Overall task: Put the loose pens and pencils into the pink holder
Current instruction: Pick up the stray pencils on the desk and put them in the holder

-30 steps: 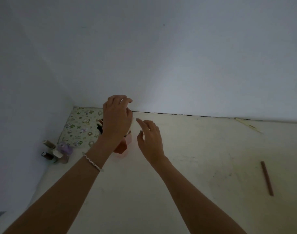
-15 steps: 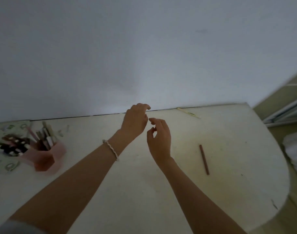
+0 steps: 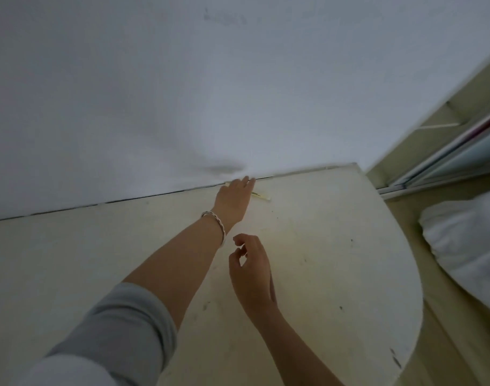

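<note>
My left hand (image 3: pixel 234 197), fingers straight and gripping nothing yet, covers the pale pen (image 3: pixel 261 196)'s left end. Pen runs roughly along the wall. Right hand (image 3: pixel 252 270) loosely curled, empty, farther off.

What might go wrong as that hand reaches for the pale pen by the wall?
The left hand covers part of the pale pen, which lies beside the dark gap between table and wall; a clumsy nudge might roll it in. The pink holder is out of view, so a long carry back could end in a drop.
</note>
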Tool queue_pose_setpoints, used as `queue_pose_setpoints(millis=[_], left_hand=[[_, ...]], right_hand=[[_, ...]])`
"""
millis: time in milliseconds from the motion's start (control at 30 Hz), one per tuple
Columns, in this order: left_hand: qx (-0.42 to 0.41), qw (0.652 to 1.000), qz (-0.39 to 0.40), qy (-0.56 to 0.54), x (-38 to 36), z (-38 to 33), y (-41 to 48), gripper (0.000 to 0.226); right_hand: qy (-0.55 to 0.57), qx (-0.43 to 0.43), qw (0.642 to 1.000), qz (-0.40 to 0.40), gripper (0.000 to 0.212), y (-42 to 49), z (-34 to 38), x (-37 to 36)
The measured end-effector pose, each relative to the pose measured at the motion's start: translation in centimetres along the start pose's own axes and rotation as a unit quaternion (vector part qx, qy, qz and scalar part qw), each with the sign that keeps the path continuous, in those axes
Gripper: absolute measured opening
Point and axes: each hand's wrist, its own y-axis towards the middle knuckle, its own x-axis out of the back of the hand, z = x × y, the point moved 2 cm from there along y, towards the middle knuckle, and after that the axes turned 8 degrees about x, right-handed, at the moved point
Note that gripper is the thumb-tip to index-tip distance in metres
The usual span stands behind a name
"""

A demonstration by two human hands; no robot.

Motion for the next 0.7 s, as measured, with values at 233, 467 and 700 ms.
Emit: queue_pose_setpoints(millis=[233, 467, 700], left_hand=[[-0.011, 0.992, -0.035, 0.121, -2.2, -0.4, 2.4, 0.057], [-0.002, 0.989, -0.114, -0.09, 0.1, -1.3, 0.2, 0.04], [0.059, 0.95, -0.148, -0.267, 3.3, -0.8, -5.7, 0.024]], right_hand=[[-0.019, 0.061, 0.995, 0.076, 0.03, -0.4, -0.4, -1.0], [-0.049, 0.089, 0.994, 0.03, 0.03, -0.4, -0.9, -0.6], [-0.258, -0.114, 0.954, 0.1, 0.052, -1.3, -3.8, 1.2]])
